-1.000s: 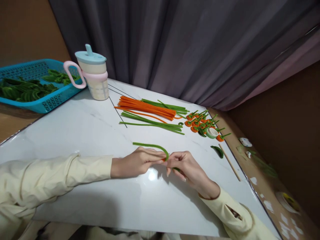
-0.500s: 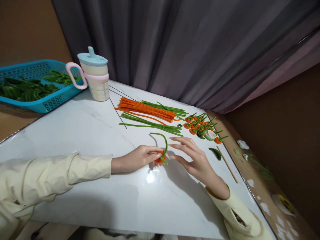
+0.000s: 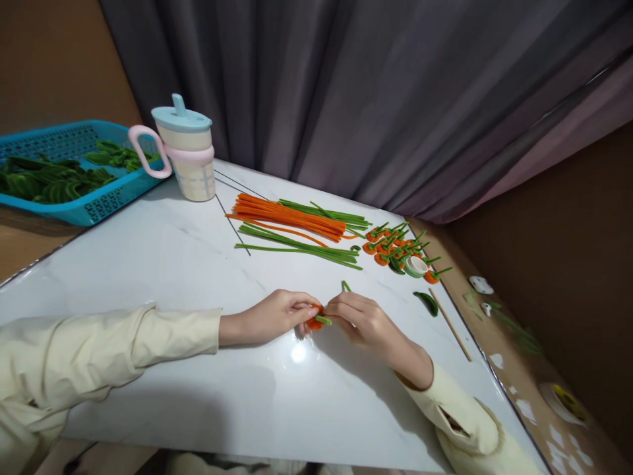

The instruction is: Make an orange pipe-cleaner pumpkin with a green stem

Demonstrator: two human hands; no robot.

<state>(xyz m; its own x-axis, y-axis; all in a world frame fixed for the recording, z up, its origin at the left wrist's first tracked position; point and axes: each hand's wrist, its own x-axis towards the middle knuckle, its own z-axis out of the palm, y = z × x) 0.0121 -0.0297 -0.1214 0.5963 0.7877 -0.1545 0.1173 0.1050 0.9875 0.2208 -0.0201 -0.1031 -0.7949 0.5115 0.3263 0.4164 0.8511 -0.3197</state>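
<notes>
Left hand: thumb and fingers grasping the small orange piece by its left side.
Right hand: fingers drawn together over the green strip, pinching it as far as can be seen; most of the strip is hidden.
Orange piece: between the two hands, directly off the left fingertips and just beside the right ones; whether the right ones touch it, I cannot tell.
Stubby green end: on the orange piece, its long axis pointing across toward the right hand, slightly toward the wearer.
Strip's free tip: pokes out beyond the right fingers, on their far side, slanting away from the wearer.
Nearer hand: left for the orange piece, right for the strip's tip.
Green stems: a loose bundle beyond the hands, lying mostly crosswise.
Orange stems: a thicker bundle behind, running much the same way.
Orange-and-green pieces: clustered far right, nearer the right hand, beside a pale ring.
Wooden stick: right of the right hand, lying lengthwise and slanted.
</notes>
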